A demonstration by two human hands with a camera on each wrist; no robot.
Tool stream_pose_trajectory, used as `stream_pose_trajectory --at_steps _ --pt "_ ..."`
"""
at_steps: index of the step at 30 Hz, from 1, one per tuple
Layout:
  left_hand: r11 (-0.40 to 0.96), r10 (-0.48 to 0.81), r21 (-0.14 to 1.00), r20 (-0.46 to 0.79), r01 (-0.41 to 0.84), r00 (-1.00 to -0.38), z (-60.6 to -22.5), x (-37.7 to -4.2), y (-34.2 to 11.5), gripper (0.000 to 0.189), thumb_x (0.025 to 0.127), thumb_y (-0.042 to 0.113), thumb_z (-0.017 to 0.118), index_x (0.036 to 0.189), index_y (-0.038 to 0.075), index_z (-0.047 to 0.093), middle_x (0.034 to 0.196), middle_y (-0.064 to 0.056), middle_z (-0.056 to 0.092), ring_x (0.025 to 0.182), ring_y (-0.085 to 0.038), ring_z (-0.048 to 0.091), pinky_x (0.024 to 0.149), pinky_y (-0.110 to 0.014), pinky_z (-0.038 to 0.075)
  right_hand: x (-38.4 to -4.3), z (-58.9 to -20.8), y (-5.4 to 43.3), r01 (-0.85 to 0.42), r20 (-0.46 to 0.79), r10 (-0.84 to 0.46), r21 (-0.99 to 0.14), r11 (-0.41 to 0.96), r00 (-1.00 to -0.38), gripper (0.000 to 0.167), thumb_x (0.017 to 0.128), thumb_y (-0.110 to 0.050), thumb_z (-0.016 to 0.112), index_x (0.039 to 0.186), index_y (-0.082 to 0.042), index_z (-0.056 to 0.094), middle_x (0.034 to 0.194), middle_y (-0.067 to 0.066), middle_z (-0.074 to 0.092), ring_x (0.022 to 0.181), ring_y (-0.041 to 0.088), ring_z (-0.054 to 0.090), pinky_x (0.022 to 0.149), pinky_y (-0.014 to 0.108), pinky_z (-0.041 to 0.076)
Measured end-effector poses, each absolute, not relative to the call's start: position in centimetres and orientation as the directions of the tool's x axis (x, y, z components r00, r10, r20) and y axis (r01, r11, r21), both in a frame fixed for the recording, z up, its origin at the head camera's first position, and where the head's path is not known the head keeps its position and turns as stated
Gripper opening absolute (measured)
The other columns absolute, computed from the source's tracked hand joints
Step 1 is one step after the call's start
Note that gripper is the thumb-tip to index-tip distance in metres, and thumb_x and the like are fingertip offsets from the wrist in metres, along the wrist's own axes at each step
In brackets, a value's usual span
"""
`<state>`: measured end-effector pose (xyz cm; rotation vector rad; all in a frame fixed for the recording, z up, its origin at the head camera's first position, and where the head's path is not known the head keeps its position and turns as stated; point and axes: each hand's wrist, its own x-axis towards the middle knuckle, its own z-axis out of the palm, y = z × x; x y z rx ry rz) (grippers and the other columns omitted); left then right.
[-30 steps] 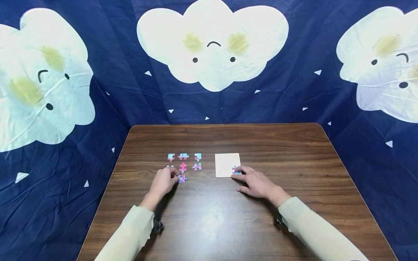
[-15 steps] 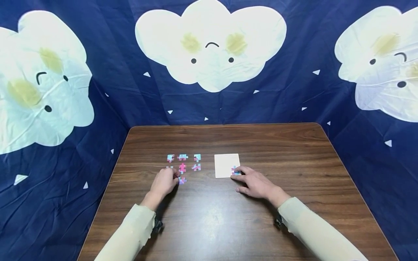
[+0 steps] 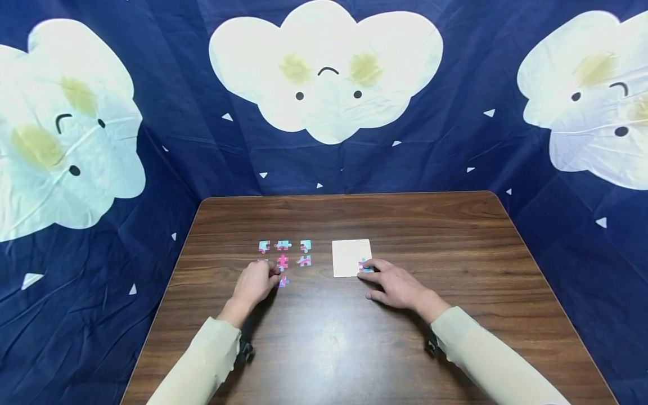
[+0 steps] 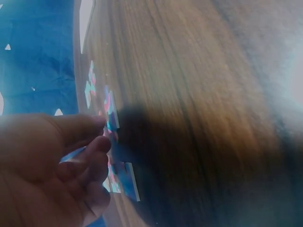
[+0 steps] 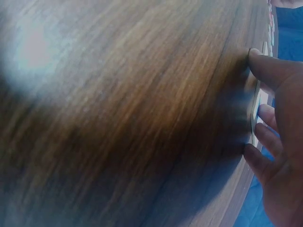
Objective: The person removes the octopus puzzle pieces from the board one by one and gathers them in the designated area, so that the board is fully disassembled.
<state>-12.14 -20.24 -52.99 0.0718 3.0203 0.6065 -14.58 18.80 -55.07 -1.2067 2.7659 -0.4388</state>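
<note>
My left hand (image 3: 255,281) is over the left group of jigsaw pieces, fingers curled. Its thumb and a finger pinch the edge of the pink and blue jigsaw piece (image 3: 284,281) in the nearest row. Another jigsaw piece (image 4: 129,180) lies on the table below those fingers in the left wrist view; the hand hides it from the head view. On the right, my right hand (image 3: 397,284) rests at the near right corner of a pale square board (image 3: 349,253), fingers extended. Its fingertips are on and around a jigsaw piece (image 3: 363,265) lying in that corner.
Several more pieces lie in rows beyond my left hand, among them a pink piece (image 3: 282,261) and a blue and pink piece (image 3: 305,246). The brown wooden table (image 3: 329,332) ends at a far edge before a dark blue cloth (image 3: 324,163) with white clouds.
My left thumb and finger have closed together at the near piece and cover a little more of it. My right hand and the board stay in place; the head view has tilted slightly.
</note>
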Motion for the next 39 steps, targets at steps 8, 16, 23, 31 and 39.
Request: stream_pose_trajectory --at_steps 8,16,23,31,39 --pt "0.885 0.081 0.461 -0.005 0.069 -0.997 -52.4 -13.2 -18.7 0.007 0.087 0.023 0.076 0.089 0.016 0.077 0.075 0.005 0.070 0.072 -0.017 0.063 0.066 -0.041 0.052 -14.5 -55.2 19.1 -0.708 0.068 -0.728 -0.312 0.634 -0.682 0.051 0.095 -0.040 0.072 0.142 -0.023 0.063 0.149 0.006 0.051 0.136 0.027 0.053 0.103 0.050 0.050" --pt "0.849 0.177 0.501 0.032 0.169 -0.984 -52.0 -15.0 -15.0 0.009 0.090 0.023 0.072 0.095 0.017 0.078 0.071 0.008 0.065 0.072 -0.012 0.062 0.067 -0.035 0.052 -14.6 -55.2 19.3 -0.704 0.084 -0.721 -0.318 0.635 -0.688 0.052 0.095 -0.041 0.072 0.142 -0.022 0.063 0.149 0.006 0.052 0.136 0.026 0.053 0.103 0.050 0.050" --pt "0.778 0.314 0.581 -0.028 0.240 -0.949 -51.4 -17.2 -10.5 0.012 0.093 0.021 0.071 0.101 0.014 0.077 0.064 0.010 0.065 0.062 -0.005 0.060 0.075 -0.033 0.053 -14.9 -55.4 19.2 -0.714 0.108 -0.726 -0.324 0.621 -0.680 0.051 0.093 -0.039 0.075 0.139 -0.017 0.065 0.147 0.007 0.054 0.139 0.025 0.049 0.110 0.048 0.045" --pt "0.746 0.397 0.586 -0.011 0.315 -0.918 -51.9 -19.1 -6.1 0.023 0.088 0.020 0.070 0.108 0.012 0.078 0.085 0.004 0.074 0.077 -0.007 0.066 0.074 -0.029 0.053 -14.7 -55.6 18.9 -0.724 0.144 -0.723 -0.316 0.614 -0.676 0.050 0.091 -0.040 0.077 0.136 -0.018 0.068 0.140 0.010 0.056 0.130 0.027 0.054 0.104 0.049 0.048" --pt "0.804 0.398 0.502 -0.058 0.318 -0.915 -52.9 -19.2 -3.1 0.026 0.089 0.022 0.072 0.113 0.015 0.077 0.093 0.004 0.076 0.089 -0.013 0.069 0.084 -0.033 0.055 -14.5 -56.0 19.3 -0.701 0.124 -0.704 -0.312 0.641 -0.699 0.051 0.090 -0.047 0.076 0.136 -0.027 0.068 0.136 0.011 0.053 0.122 0.028 0.055 0.099 0.048 0.049"
